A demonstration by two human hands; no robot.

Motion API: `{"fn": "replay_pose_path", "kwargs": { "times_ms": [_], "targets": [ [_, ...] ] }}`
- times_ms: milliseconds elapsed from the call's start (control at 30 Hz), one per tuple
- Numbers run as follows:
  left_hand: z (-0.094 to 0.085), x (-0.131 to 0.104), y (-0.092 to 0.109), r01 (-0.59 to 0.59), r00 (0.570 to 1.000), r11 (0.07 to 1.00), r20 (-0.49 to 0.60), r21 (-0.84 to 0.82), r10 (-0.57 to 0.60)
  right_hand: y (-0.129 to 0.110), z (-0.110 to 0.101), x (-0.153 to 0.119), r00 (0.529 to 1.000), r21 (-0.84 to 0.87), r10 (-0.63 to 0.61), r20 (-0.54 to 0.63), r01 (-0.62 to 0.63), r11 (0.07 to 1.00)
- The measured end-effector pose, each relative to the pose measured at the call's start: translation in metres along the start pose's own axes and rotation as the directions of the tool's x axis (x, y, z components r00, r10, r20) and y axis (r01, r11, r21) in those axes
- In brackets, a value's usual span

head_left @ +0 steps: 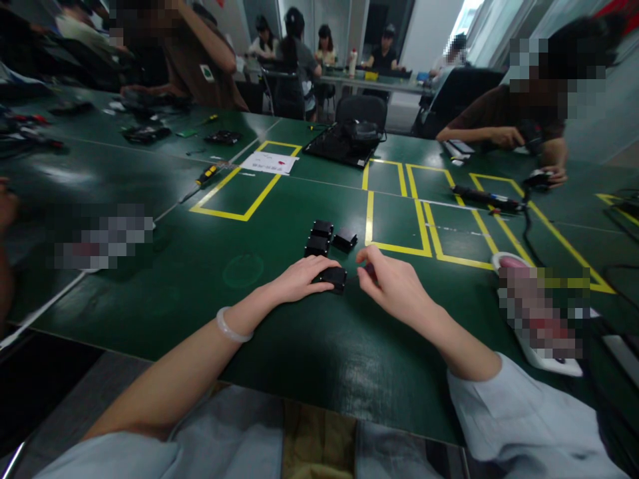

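Observation:
My left hand (304, 278) lies on the green table with its fingers and thumb around a small black box-shaped part (337, 279). Just right of that part, my right hand (392, 279) is raised with its fingers curled in. What its fingertips hold, if anything, I cannot make out. Beyond my left fingers, two more black box-shaped parts (319, 238) sit one behind the other. To their right lies another black part (345, 239), turned at an angle.
Yellow tape rectangles (399, 249) mark the green tabletop (299, 359). A white tray (554, 366) stands at right, its contents blurred. Further off are a paper sheet (269, 162), a yellow-black tool (207, 175) and a black panel (334, 150). Several people sit around.

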State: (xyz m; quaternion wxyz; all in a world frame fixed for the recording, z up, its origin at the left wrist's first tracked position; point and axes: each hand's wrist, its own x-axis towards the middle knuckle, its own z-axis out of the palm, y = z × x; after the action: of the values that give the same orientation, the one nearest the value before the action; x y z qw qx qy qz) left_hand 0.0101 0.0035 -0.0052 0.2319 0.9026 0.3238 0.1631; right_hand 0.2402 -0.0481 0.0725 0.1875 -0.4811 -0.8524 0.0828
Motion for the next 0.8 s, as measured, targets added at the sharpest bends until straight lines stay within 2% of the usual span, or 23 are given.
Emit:
{"fn": "replay_pose_path", "kwargs": {
  "times_ms": [100,267,500,800],
  "targets": [
    [-0.0007,-0.0003,0.0007,0.001,1.000,1.000,-0.006,-0.007,-0.001,-0.0013,-0.0019,-0.0004,1.000,0.010,-0.008,0.008,0.008,1.000],
    [-0.0003,-0.0006,0.0002,0.009,1.000,1.000,0.000,-0.008,-0.009,-0.0002,-0.0022,0.0013,0.999,-0.065,0.005,0.051,-0.002,0.998],
    [-0.0010,-0.0001,0.0015,0.010,1.000,1.000,0.001,-0.013,-0.010,-0.0018,-0.0029,-0.0002,0.999,-0.072,-0.026,0.018,0.027,0.997],
    [0.0003,-0.0005,-0.0003,0.008,1.000,1.000,-0.011,-0.008,-0.008,-0.0024,-0.0027,0.0002,0.998,-0.144,-0.019,0.053,0.027,0.989]
  ]
}}
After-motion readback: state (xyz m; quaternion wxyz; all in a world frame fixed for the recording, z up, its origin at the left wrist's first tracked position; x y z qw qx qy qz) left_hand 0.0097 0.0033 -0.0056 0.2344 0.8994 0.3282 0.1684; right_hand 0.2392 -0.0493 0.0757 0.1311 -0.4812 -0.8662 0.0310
